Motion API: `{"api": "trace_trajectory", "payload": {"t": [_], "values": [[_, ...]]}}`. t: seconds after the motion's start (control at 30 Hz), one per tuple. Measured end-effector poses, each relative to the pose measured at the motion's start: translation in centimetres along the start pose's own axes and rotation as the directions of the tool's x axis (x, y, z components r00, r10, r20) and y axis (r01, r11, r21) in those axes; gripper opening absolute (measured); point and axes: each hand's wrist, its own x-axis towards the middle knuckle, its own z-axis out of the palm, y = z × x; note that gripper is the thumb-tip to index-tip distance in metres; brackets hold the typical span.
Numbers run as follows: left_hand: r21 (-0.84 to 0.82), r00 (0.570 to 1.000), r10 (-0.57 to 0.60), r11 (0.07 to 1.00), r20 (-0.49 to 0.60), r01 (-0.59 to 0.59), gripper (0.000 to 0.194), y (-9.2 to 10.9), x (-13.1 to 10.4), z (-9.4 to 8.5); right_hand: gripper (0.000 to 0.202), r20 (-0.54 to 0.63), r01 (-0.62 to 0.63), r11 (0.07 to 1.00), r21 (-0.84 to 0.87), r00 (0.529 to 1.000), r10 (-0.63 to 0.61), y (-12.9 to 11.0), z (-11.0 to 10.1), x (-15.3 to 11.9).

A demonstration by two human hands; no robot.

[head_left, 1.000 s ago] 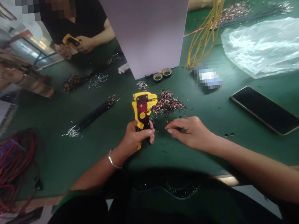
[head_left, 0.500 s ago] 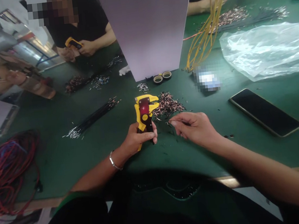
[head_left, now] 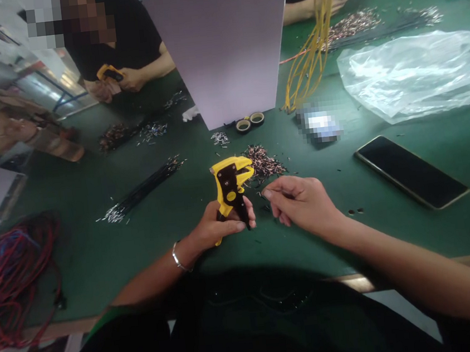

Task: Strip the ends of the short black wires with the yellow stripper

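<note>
The left hand [head_left: 211, 223] was closed around the handles of a yellow and black wire stripper [head_left: 229, 182], which stood upright, slightly tilted, above the middle of the green table [head_left: 80, 259], not far from its near edge. The right hand [head_left: 302, 199] was just beside it, with thumb and forefinger pressed together; I could not tell if a thin piece was between them. The jaws of the tool pointed to the right, in front of a heap of copper-coloured cuttings [head_left: 265, 161]. Behind the heap, toward the far edge, were small silver pieces [head_left: 220, 139], two tape rolls [head_left: 244, 132] and a pale panel [head_left: 221, 48]. To the left of the tool lay a bundle of black wires [head_left: 144, 190], slanting toward the left edge. On the right side there was a dark phone [head_left: 413, 171], and farther from the near edge a clear plastic bag [head_left: 413, 79]. Red wires [head_left: 17, 266] lay coiled by the near edge at left. Across the table, a co-worker [head_left: 136, 35] held a yellow and black tool [head_left: 110, 74]
</note>
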Motion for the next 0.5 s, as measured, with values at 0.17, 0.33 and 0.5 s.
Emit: {"api": "trace_trajectory", "payload": {"t": [0.17,0.33,0.5], "values": [[0.067,0.999,0.004,0.998,0.034,-0.006,0.037,-0.18,0.17,0.10,0.023,-0.047,0.017,0.999,-0.050,0.999,-0.020,-0.29,0.10,-0.16],[0.216,0.996,0.048,0.974,0.076,-0.064,0.035,-0.53,0.17,0.14,0.025,-0.070,0.076,0.992,-0.099,0.994,-0.083,-0.32,0.34,-0.35],[0.308,0.994,0.079,0.946,0.081,-0.101,0.033,-0.88,0.08,0.06,0.025,-0.021,0.101,0.993,-0.062,0.994,-0.103,-0.89,0.64,-0.61]]}}
